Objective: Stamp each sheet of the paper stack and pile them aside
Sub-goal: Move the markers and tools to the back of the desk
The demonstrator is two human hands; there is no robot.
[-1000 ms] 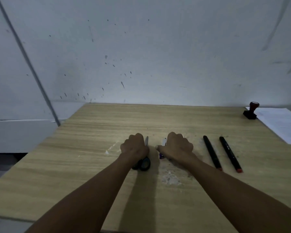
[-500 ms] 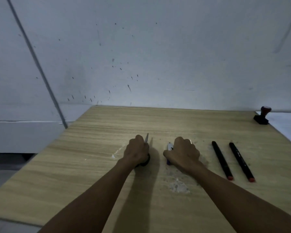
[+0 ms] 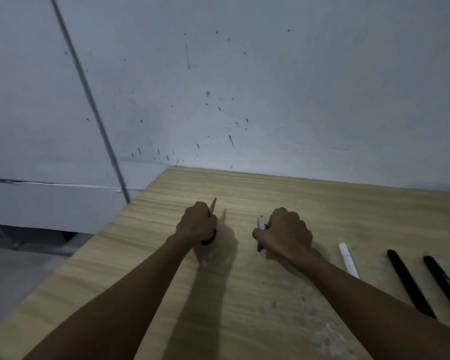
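My left hand (image 3: pixel 196 224) grips a pair of scissors (image 3: pixel 210 229); the grey blade tip sticks out above the knuckles and a black handle ring shows below. My right hand (image 3: pixel 286 231) holds a white and purple pen (image 3: pixel 262 231) against the wooden table (image 3: pixel 244 294). The paper stack and the stamp are out of view, apart from a dark speck at the right edge.
A white marker (image 3: pixel 348 259) lies just right of my right wrist. Two black markers (image 3: pixel 411 284) lie further right, near the frame edge. A grey wall stands behind the table, whose left edge drops to the floor.
The view has swung left, so the stamp and paper have slid out at the right. Both hands have moved apart. A white marker now lies uncovered beside my right wrist.
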